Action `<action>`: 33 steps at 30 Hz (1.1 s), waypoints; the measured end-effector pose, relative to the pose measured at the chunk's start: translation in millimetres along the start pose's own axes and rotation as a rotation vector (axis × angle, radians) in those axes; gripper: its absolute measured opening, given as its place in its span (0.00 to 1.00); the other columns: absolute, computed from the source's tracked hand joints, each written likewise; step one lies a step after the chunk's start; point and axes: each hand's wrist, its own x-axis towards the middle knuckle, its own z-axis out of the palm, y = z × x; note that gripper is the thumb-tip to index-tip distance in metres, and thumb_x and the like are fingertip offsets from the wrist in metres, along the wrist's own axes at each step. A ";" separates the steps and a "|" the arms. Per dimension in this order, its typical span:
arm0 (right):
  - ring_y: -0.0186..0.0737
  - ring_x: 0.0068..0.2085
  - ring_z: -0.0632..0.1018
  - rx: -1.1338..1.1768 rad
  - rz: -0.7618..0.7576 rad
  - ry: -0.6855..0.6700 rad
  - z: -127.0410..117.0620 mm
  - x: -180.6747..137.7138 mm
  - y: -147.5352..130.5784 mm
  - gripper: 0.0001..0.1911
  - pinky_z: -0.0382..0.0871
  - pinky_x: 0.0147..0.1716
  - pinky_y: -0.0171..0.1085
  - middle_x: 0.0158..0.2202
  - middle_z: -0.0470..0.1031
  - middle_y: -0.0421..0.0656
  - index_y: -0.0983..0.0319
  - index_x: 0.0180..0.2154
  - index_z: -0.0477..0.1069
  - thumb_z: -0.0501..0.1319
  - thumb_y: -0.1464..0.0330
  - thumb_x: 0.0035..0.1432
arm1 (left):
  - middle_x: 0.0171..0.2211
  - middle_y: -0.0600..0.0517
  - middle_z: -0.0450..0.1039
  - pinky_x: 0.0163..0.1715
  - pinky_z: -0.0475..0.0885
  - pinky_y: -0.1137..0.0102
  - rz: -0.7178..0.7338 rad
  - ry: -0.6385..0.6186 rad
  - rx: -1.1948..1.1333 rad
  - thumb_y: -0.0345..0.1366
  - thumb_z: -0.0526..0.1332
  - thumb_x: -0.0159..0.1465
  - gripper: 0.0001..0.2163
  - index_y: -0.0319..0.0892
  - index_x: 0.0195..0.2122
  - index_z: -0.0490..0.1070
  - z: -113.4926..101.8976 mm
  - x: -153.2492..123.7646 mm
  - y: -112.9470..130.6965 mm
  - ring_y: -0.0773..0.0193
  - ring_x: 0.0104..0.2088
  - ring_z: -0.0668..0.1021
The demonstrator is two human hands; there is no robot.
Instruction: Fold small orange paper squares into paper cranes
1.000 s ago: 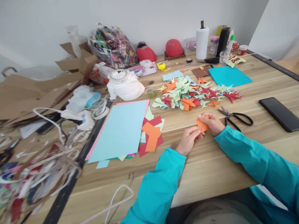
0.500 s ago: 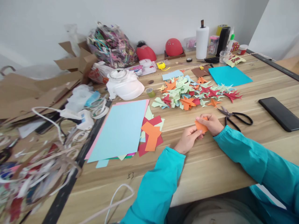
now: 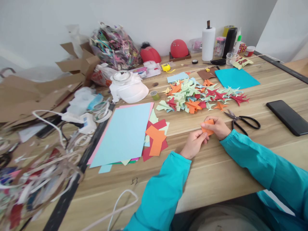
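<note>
A small piece of orange paper (image 3: 208,127) is pinched between both hands, over the front of the wooden table. My left hand (image 3: 194,143) grips its lower left side, thumb on top. My right hand (image 3: 218,127) holds it from the upper right; the fingers behind the paper are partly hidden. Beyond the hands lies a heap of folded paper pieces (image 3: 190,93) in green, orange, red and blue. Scissors (image 3: 240,119) with black handles rest just right of my right hand. Cut orange paper strips (image 3: 157,141) lie over red ones to the left of my left hand.
Light blue sheets (image 3: 122,134) are stacked at the left. A black phone (image 3: 287,117) lies at the right. Behind the heap is a turquoise sheet (image 3: 237,78). Cords and ribbon scraps (image 3: 48,179) crowd the far left, and a white cable (image 3: 124,205) crosses the front edge.
Both hands stay in nearly the same place with the orange paper between them. The paper and fingers have shifted very slightly.
</note>
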 end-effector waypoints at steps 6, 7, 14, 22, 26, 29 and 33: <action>0.30 0.13 0.68 0.087 0.081 -0.001 0.5 -1.1 -0.2 0.16 0.58 0.09 0.29 0.14 0.67 0.35 0.63 0.18 0.64 0.68 0.62 0.42 | 0.19 0.54 0.65 0.24 0.60 0.73 0.055 -0.016 0.134 0.41 0.54 0.59 0.13 0.38 0.24 0.67 1.0 0.4 -2.2 0.69 0.21 0.66; 0.31 0.13 0.68 0.097 0.098 0.005 0.7 -1.3 -0.6 0.17 0.57 0.09 0.29 0.14 0.67 0.35 0.63 0.18 0.63 0.68 0.62 0.41 | 0.19 0.54 0.65 0.25 0.60 0.73 0.058 -0.018 0.151 0.41 0.54 0.59 0.13 0.38 0.24 0.68 1.1 0.3 -2.1 0.69 0.21 0.66; 0.29 0.13 0.67 0.042 0.048 0.003 0.2 -0.9 0.0 0.18 0.57 0.09 0.28 0.14 0.66 0.35 0.63 0.18 0.63 0.69 0.61 0.41 | 0.19 0.54 0.65 0.25 0.61 0.73 0.052 -0.005 0.140 0.41 0.54 0.59 0.13 0.38 0.24 0.68 2.2 -0.4 -1.5 0.69 0.21 0.67; 0.29 0.15 0.68 -0.058 -0.046 -0.018 0.4 -1.3 -1.3 0.20 0.58 0.12 0.28 0.15 0.67 0.35 0.64 0.17 0.62 0.72 0.63 0.34 | 0.18 0.54 0.64 0.24 0.60 0.73 0.040 0.014 0.095 0.42 0.55 0.59 0.14 0.38 0.23 0.68 1.4 0.5 -2.6 0.69 0.20 0.66; 0.29 0.14 0.67 -0.001 -0.020 -0.008 0.3 -0.7 1.6 0.20 0.56 0.11 0.29 0.15 0.67 0.36 0.64 0.17 0.62 0.70 0.60 0.39 | 0.18 0.54 0.65 0.24 0.60 0.73 0.046 0.000 0.098 0.42 0.55 0.59 0.13 0.38 0.23 0.68 1.0 -0.1 -1.0 0.70 0.20 0.66; 0.27 0.14 0.65 0.012 -0.003 0.041 0.3 0.4 2.6 0.20 0.53 0.11 0.28 0.13 0.65 0.35 0.64 0.16 0.63 0.68 0.59 0.42 | 0.18 0.54 0.65 0.24 0.60 0.73 0.049 -0.006 0.130 0.42 0.55 0.59 0.13 0.38 0.23 0.68 1.7 -0.9 0.7 0.70 0.21 0.66; 0.26 0.15 0.64 0.050 0.020 0.071 2.0 0.7 0.7 0.21 0.53 0.12 0.28 0.13 0.64 0.35 0.65 0.15 0.64 0.67 0.57 0.43 | 0.18 0.54 0.65 0.24 0.60 0.73 0.046 -0.006 0.124 0.41 0.55 0.59 0.14 0.38 0.23 0.69 2.1 -0.9 0.4 0.70 0.21 0.66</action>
